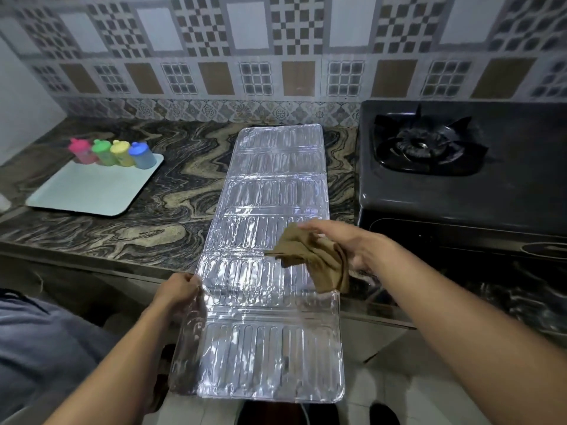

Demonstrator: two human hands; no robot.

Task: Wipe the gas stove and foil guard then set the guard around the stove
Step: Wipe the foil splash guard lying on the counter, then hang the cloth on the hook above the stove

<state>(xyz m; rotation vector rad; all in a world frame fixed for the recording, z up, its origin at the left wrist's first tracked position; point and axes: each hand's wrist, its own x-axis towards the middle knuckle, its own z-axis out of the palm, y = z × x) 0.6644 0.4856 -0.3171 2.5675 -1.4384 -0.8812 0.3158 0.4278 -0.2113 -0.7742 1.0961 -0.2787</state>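
While the foil guard lies unfolded flat, the scene reads as follows.

Foil guard (267, 259): ribbed, silvery, several hinged panels; far panels rest on the marbled countertop (147, 191), near panels overhang its front edge toward the person.
Long axis: runs from the tiled wall toward the person, just left of the gas stove (460, 179) — not around it.
Left hand (181, 291): closed on the guard's left edge near the counter's front, steadying it.
Right hand (352, 243): fingers closed around a brown cloth (310, 256), held over the guard's middle panels; whether the cloth touches the foil cannot be told.
Progress: judged to be at the guard-wiping step. Whether the stove is already wiped cannot be told. The guard is not yet stood up and set around the stove.
Surroundings: pale tray (89, 191) at far left — four coloured bottles (113, 153) on its far edge, well apart from the guard.
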